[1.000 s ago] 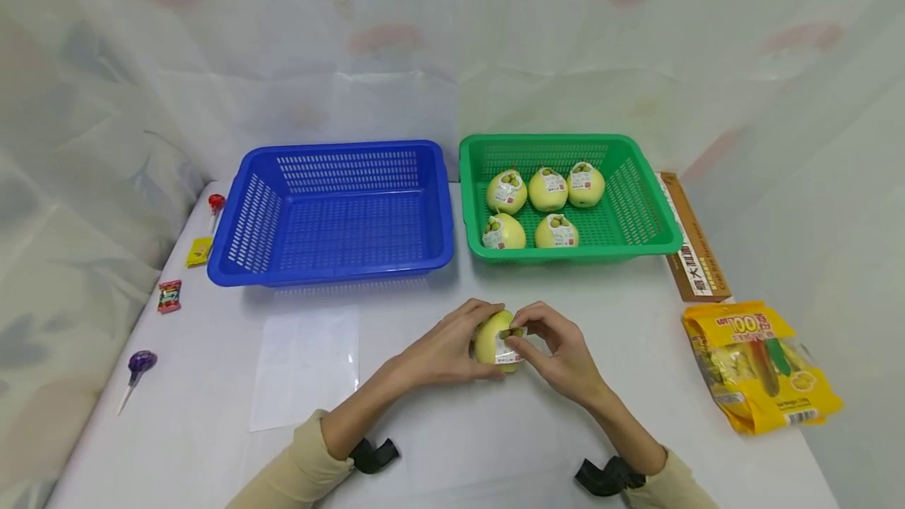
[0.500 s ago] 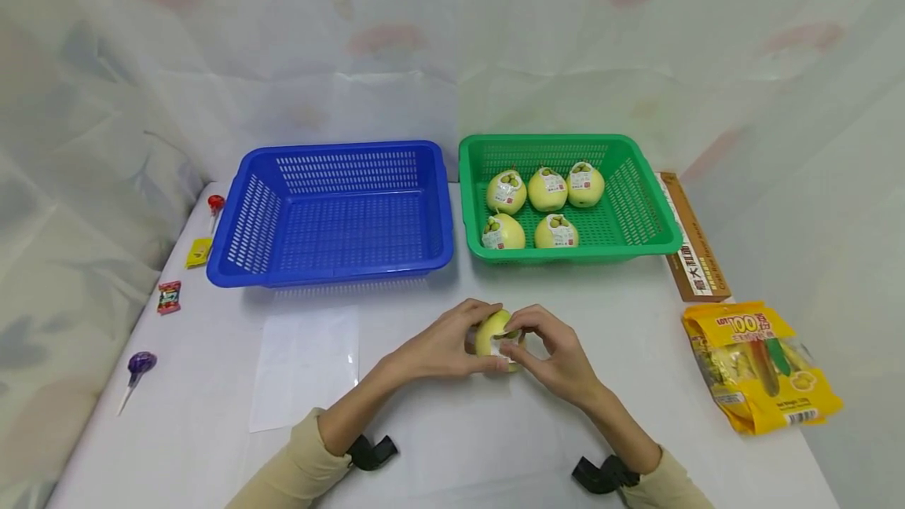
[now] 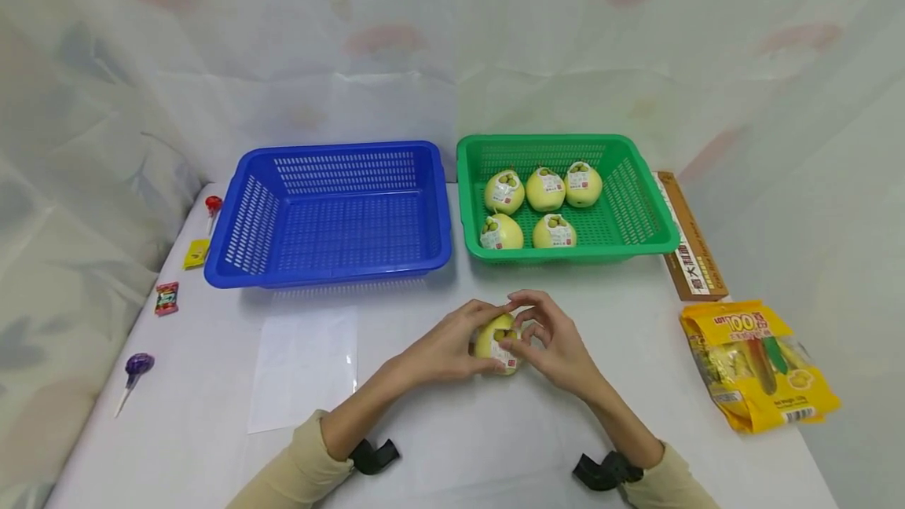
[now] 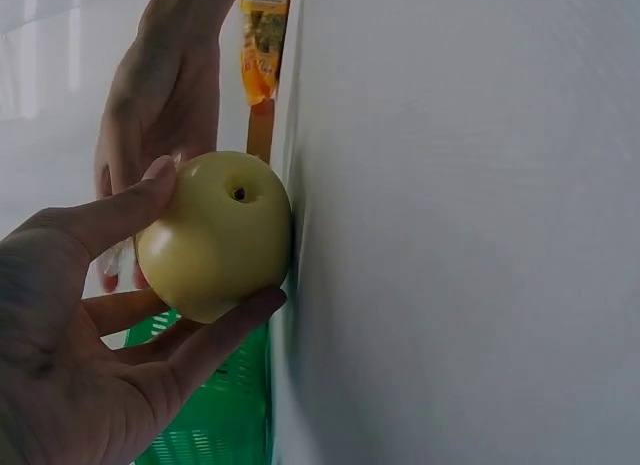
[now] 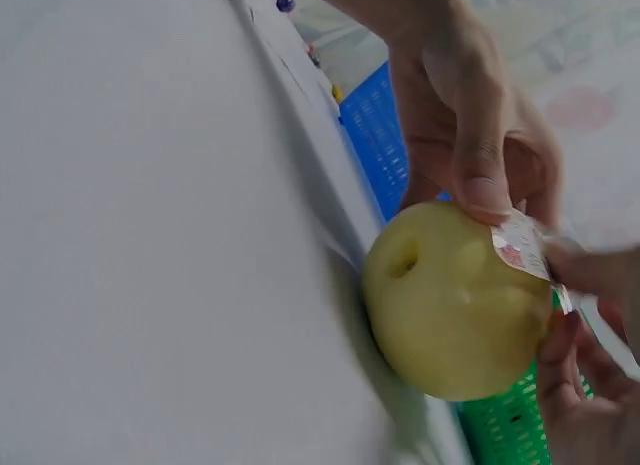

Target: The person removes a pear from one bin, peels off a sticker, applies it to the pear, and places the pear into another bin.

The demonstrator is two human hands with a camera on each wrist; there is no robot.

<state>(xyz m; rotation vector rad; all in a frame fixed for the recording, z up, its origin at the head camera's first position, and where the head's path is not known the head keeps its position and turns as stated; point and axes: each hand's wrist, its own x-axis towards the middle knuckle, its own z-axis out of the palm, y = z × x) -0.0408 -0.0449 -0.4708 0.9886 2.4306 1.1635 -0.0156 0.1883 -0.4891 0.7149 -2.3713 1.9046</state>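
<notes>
A round pale yellow pear [image 3: 486, 342] rests on the white table in front of the baskets. From its left side my left hand [image 3: 441, 348] grips it between thumb and fingers. My right hand [image 3: 562, 348] is at the pear's right side, fingers bent, its thumb by the printed label [image 5: 518, 247]. In the right wrist view, the label's outer end stands off the pear [image 5: 455, 310], pinched at the right fingers. The left wrist view shows the pear's [image 4: 215, 235] bare underside; the label is mostly hidden there.
Behind the hands, the green basket [image 3: 573, 254] holds several labelled pears; beside it stands a blue basket [image 3: 328, 272]. A brown box [image 3: 696, 250] and yellow snack bag [image 3: 760, 368] lie right. Lollipops, such as the purple one [image 3: 139, 364], and wrapped candies lie left; a clear sheet [image 3: 304, 371] lies left of the hands.
The right fingers have shifted from pulling up the label's upper edge to a looser, more spread pose, with more of the label showing. The left hand keeps its grip on the pear.
</notes>
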